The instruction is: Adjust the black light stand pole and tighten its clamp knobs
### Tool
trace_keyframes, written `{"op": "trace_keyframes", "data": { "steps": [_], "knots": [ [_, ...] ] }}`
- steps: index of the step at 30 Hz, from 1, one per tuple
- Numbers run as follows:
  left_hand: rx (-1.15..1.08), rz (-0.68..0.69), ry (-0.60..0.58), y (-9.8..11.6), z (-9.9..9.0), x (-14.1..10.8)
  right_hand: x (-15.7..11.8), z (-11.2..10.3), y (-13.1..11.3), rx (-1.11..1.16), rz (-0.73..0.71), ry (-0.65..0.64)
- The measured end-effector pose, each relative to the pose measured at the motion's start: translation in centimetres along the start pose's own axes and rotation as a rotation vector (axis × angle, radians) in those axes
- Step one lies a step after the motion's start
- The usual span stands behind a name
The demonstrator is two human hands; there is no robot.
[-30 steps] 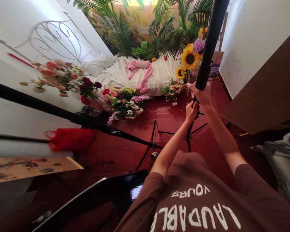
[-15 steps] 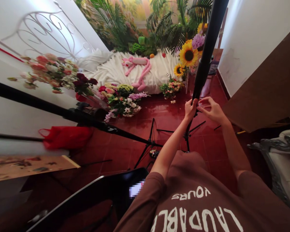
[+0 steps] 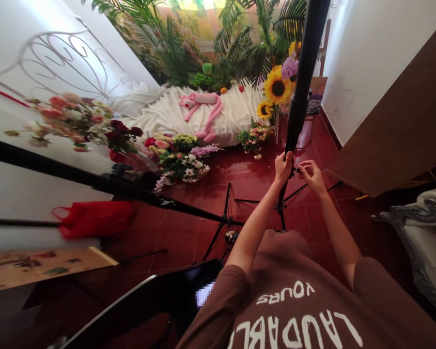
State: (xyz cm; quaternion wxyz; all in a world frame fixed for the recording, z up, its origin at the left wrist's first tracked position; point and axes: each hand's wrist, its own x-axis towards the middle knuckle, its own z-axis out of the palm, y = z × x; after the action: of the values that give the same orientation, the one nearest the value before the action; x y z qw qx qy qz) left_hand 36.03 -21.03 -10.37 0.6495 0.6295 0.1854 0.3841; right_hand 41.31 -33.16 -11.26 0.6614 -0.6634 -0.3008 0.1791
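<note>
A black light stand rises in front of me, its tripod legs spread on the red tiled floor. My left hand is wrapped round its pole, thumb uppermost. Just to the right, my right hand pinches a small dark knob on the side of the pole with thumb and fingertips. Much of the knob is hidden by the fingers.
Another black stand slants across the left. Flower bunches and sunflowers stand before a white draped bed bearing a pink plush toy. A red bag lies left; an ornate sofa stands right.
My right hand has moved down and in, from spread fingers beside the pole to a pinch at the knob. My left hand keeps its hold. The view has shifted slightly.
</note>
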Motion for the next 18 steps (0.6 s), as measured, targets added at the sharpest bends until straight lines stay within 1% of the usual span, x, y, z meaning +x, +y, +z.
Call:
{"op": "trace_keyframes", "data": {
  "steps": [4,7,9,12,16,18],
  "knots": [
    [0.002,0.002,0.003,-0.3,0.0,0.0,0.4,0.6,-0.1,0.023,0.016,-0.008],
    [0.012,0.007,-0.002,-0.2,0.0,0.0,0.7,1.2,-0.3,0.089,0.098,0.002],
    [0.01,0.006,-0.009,-0.1,0.0,0.0,1.1,1.5,-0.5,0.177,0.206,0.023],
    [-0.001,0.005,-0.011,-0.1,0.0,0.1,1.8,1.5,-0.7,0.378,0.424,0.051],
    [-0.024,0.004,-0.005,0.0,0.0,0.0,2.6,0.6,-0.6,0.677,0.747,-0.028],
    [-0.032,0.002,-0.006,0.0,0.0,0.0,2.7,0.1,-0.4,0.775,0.83,-0.064]
  ]
}}
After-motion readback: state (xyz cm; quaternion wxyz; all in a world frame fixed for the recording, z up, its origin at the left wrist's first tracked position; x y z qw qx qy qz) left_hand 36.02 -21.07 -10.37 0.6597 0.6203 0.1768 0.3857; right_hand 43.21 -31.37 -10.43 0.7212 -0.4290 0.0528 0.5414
